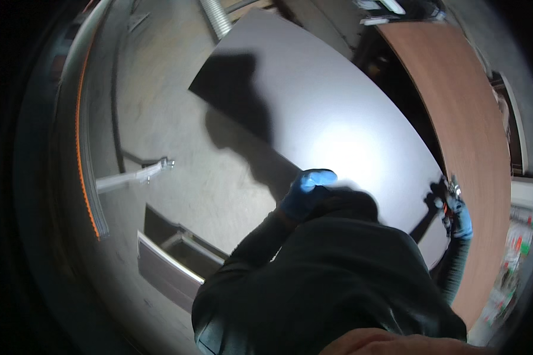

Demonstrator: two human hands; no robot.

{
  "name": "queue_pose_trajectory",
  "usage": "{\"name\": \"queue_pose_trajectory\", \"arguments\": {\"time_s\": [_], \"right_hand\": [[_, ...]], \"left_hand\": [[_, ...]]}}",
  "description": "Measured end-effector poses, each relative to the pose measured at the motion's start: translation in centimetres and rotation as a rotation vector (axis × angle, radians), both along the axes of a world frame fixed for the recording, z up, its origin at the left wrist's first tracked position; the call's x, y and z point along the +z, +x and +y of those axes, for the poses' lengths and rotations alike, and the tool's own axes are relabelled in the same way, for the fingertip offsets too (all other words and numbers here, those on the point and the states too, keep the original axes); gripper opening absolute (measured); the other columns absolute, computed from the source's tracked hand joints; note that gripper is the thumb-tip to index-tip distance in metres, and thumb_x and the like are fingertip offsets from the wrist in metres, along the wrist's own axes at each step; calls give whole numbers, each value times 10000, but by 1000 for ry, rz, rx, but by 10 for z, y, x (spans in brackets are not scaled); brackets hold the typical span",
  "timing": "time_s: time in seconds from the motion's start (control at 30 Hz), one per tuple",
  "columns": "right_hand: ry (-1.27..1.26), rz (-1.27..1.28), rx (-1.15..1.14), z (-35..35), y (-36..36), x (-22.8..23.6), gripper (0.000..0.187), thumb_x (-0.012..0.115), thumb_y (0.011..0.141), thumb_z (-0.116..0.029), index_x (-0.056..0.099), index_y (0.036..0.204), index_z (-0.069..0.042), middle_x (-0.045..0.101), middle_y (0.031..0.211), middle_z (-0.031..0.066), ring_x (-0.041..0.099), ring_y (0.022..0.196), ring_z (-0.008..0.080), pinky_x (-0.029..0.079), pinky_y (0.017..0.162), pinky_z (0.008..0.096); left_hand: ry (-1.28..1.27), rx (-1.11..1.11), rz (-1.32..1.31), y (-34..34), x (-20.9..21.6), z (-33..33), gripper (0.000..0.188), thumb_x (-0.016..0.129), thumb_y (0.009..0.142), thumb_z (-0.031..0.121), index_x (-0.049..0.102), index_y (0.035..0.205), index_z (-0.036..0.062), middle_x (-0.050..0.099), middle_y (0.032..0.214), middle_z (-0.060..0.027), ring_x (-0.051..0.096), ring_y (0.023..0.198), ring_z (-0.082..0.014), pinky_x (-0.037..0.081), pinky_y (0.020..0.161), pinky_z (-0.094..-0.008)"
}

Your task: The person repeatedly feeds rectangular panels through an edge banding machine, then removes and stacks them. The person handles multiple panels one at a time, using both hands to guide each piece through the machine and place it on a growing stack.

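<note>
A large flat grey panel (302, 89) stretches in front of me, brightly lit in its middle. My left hand (308, 190), in a blue glove, grips the panel's near left edge. The thumb lies on top, while the other fingers are partly hidden. Beyond the panel's right end, my right hand (461, 220), also gloved in blue, is closed around a small hand tool (454, 188). The tool has a shiny metal head and a bit of orange; blur hides its exact kind. It is close to the panel's edge and the brown wooden board.
The brown wooden board (456, 106) runs along the right side. A ribbed hose (215, 19) lies at the top. To the left are a light metal bar (133, 177) and an orange-edged grey strip (87, 177). A framed piece (169, 266) rests at lower left.
</note>
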State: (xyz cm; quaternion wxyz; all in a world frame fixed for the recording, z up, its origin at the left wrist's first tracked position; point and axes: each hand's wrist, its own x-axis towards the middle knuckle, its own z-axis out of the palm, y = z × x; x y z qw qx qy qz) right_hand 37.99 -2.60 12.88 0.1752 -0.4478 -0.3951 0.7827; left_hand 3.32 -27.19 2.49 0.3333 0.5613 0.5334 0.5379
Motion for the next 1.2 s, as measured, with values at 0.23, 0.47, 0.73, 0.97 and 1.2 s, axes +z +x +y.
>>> {"name": "queue_pose_trajectory", "arguments": {"time_s": [0.23, 0.47, 0.73, 0.97, 1.2], "right_hand": [[-135, -362, 294, 21, 90, -90, 424, 626, 958, -149, 536, 1358, -41, 622, 1238, 217, 694, 889, 217, 596, 687, 304], [-178, -655, 766, 25, 41, -179, 360, 614, 963, -143, 573, 1308, -50, 638, 1192, 194, 686, 876, 206, 588, 686, 301], [-197, -384, 1799, 78, -156, -248, 293, 600, 968, -136, 615, 1251, -60, 656, 1139, 167, 677, 860, 194, 579, 686, 298], [120, -174, 1486, -163, -322, -182, 362, 501, 1025, -203, 511, 1333, -13, 682, 1039, 177, 559, 601, 129, 446, 451, 243], [89, -165, 1575, -310, -359, -164, 313, 524, 1013, -342, 545, 1179, -77, 676, 1170, 216, 735, 905, 218, 452, 449, 206]], "left_hand": [[-190, 468, -483, 118, -21, -143, 198, 772, 827, 69, 717, 1012, 29, 716, 955, -59, 673, 933, -159, 563, 817, -326], [-311, 1011, -335, 223, -37, -302, 225, 698, 887, 75, 722, 1108, 35, 718, 1115, -146, 681, 1059, -274, 554, 924, -387], [-576, 1550, -450, 297, 0, -323, 182, 717, 884, 136, 726, 1029, 26, 725, 913, -100, 700, 913, -237, 567, 812, -364], [-871, 1940, -57, 337, -61, -340, 184, 746, 855, 147, 705, 994, 34, 717, 878, -100, 679, 798, -205, 557, 726, -350], [-169, 2521, -454, 333, -156, -408, 196, 737, 845, 125, 669, 1008, 39, 704, 906, -79, 671, 840, -207, 549, 731, -338]]}}
